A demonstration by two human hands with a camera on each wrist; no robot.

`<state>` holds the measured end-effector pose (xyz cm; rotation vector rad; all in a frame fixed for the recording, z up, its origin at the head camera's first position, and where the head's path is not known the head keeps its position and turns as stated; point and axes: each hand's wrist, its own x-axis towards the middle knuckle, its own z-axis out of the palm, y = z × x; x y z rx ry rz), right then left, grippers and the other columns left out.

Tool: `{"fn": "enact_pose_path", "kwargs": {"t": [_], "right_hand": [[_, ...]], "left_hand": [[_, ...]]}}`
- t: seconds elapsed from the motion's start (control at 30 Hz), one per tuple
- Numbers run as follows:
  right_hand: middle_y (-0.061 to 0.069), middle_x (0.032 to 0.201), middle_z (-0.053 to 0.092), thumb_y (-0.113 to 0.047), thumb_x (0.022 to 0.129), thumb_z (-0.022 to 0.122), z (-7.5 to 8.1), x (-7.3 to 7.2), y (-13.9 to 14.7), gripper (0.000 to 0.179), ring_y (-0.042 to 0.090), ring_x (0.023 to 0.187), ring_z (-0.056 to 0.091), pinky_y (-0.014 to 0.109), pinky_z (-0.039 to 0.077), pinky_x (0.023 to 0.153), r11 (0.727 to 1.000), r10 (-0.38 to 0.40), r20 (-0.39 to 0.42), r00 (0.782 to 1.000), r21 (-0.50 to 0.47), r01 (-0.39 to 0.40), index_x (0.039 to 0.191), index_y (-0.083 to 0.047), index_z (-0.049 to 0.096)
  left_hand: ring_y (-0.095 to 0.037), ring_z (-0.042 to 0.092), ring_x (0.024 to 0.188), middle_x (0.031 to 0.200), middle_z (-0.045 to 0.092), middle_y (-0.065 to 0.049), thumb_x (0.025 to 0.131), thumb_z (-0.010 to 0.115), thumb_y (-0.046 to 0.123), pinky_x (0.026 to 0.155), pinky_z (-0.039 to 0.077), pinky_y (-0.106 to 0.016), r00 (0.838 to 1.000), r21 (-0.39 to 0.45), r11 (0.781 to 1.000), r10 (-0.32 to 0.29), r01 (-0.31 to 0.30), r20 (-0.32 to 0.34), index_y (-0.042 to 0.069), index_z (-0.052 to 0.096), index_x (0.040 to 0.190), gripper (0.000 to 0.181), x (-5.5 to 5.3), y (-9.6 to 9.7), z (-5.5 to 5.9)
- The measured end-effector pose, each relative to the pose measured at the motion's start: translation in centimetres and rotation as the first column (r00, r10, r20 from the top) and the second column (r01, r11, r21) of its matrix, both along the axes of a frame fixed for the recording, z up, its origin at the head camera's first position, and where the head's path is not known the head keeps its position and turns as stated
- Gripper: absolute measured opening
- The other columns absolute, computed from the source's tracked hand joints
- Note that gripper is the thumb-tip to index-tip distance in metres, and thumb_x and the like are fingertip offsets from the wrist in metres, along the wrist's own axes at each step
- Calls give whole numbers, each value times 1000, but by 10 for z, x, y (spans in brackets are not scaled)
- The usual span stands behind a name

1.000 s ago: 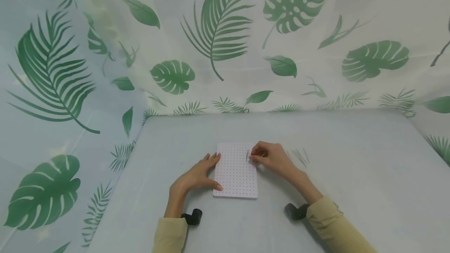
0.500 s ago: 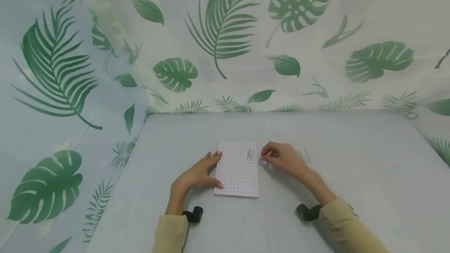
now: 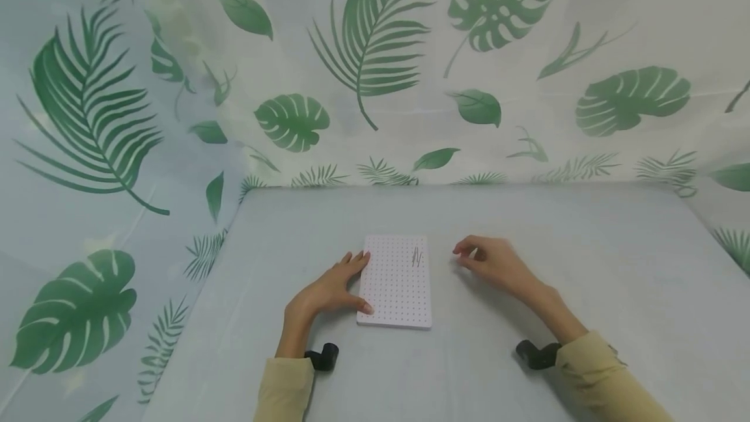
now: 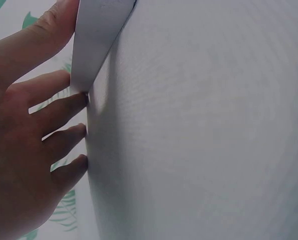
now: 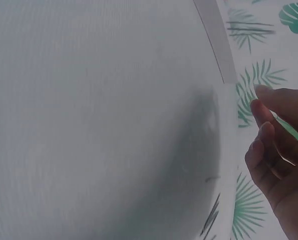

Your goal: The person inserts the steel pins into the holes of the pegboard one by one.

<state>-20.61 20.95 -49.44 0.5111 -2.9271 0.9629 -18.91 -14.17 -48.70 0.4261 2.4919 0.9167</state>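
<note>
A white pegboard dotted with rows of small holes lies on the table. Several thin metal pins stand in its upper right part; two of them jut from the board in the right wrist view. My left hand rests along the board's left side, thumb on the near corner and fingers spread at the far edge. To the right of the board, my right hand hovers over the table, thumb and fingers loosely bent, nothing between them. Loose pins lie below it in the right wrist view, hidden behind the hand in the head view.
The grey-white tabletop spreads around the board. Leaf-printed curtains hang at the back and sides. A black wrist camera sits at the left sleeve, another camera at the right.
My right hand has come away from the board's upper right part and moved right, over the loose pins. The pins it was beside stay standing in the board. My left hand keeps its place.
</note>
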Motion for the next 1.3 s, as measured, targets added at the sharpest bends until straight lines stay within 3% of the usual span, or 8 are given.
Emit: {"fn": "enact_pose_path", "kwargs": {"t": [0.43,0.7,0.93,1.17,1.3], "right_hand": [[4,95,76,-8,92,72,6,9,43,13,12,77,63,25,50,64,998,-29,-33,999,48,30,104,-9,77],[7,93,75,-8,92,73,7,14,69,17,14,75,62,25,48,58,995,-65,8,998,73,64,109,-7,75],[12,97,75,-11,93,73,3,12,89,21,22,82,67,30,51,64,991,-98,56,994,93,92,113,-4,73],[11,95,74,-12,90,77,-1,4,102,24,22,83,67,35,53,70,994,-72,40,997,89,68,112,-6,73],[10,94,74,-13,89,78,-4,0,105,32,24,85,68,36,53,72,995,-68,73,995,79,62,119,-5,72]], "left_hand": [[-36,10,160,171,24,-9,75,92,29,126,16,-62,1000,2,1000,-4,4,-3,13,31,163,108,-1,0,0],[-35,10,160,171,24,-8,75,92,30,126,16,-62,1000,-7,1000,5,-5,-2,13,31,163,108,-1,0,2],[-36,10,160,171,23,-8,76,91,31,126,16,-62,1000,-17,1000,1,-1,-2,13,30,163,108,-2,1,1],[-35,10,160,171,23,-9,76,91,30,126,16,-61,1000,-22,1000,-4,4,-6,14,30,163,107,-2,1,1],[-35,10,160,171,23,-9,76,91,30,126,16,-61,1000,-17,1000,-10,10,1,14,30,163,107,-1,0,1]]}}
